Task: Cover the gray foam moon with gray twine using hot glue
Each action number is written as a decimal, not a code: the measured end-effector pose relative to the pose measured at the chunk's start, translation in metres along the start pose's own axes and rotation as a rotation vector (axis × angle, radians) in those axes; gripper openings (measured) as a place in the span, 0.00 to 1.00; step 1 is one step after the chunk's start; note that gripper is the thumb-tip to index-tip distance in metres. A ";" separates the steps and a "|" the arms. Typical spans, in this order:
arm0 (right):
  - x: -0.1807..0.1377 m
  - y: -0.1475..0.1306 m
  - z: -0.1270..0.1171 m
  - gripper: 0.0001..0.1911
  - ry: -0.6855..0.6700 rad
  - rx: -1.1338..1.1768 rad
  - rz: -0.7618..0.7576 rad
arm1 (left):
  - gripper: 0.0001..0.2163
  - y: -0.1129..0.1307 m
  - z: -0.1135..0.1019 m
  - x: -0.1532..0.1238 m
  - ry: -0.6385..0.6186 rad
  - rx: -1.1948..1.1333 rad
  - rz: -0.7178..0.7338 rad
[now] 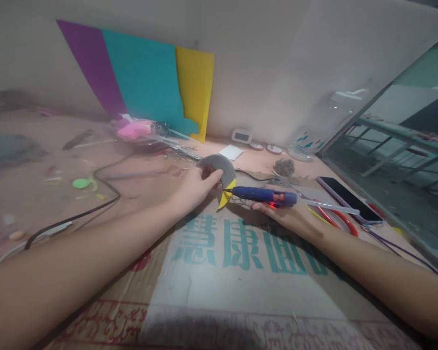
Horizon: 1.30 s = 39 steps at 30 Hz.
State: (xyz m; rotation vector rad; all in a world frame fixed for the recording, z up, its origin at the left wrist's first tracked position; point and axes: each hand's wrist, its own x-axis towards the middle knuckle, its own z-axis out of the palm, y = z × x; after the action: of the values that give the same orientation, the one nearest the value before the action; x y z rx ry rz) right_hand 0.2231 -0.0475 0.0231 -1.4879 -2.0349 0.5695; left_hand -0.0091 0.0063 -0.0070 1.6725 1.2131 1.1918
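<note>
My left hand (pixel 194 190) pinches a grey curved foam piece (pixel 219 166) with a yellow tip (pixel 226 195), held just above a flattened cardboard sheet (pixel 241 272). In my right hand (pixel 288 216) is a blue glue gun (pixel 264 195), fingers wrapped round its grip. A clear glue stick (pixel 332 206) juts from the gun's back. Its nozzle touches the yellow tip of the foam piece. A red light glows on the gun near my fingers.
Purple, teal and yellow foam sheets (pixel 149 82) lean on the back wall. A black cable (pixel 95 194) crosses the desk at left. A phone (pixel 346 197) and red scissors (pixel 337 218) lie at right beside a glass pane. Small scraps and a pink bag (pixel 135 130) sit behind.
</note>
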 end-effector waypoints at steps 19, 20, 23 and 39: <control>-0.001 -0.001 0.002 0.16 0.024 -0.003 0.041 | 0.18 -0.001 -0.001 0.001 -0.006 0.012 -0.027; -0.001 -0.002 0.002 0.16 0.030 -0.007 0.043 | 0.18 -0.002 -0.001 0.001 -0.006 0.011 -0.028; -0.001 -0.004 0.001 0.15 0.038 -0.006 0.076 | 0.18 -0.002 -0.001 0.002 -0.002 0.009 -0.026; 0.001 0.004 -0.001 0.12 0.033 0.029 0.013 | 0.18 -0.003 -0.001 0.002 0.008 0.004 -0.032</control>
State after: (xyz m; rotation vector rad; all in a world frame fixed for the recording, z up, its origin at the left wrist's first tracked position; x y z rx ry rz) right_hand 0.2264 -0.0458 0.0214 -1.4852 -1.9850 0.5744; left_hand -0.0112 0.0095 -0.0091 1.6466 1.2429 1.1780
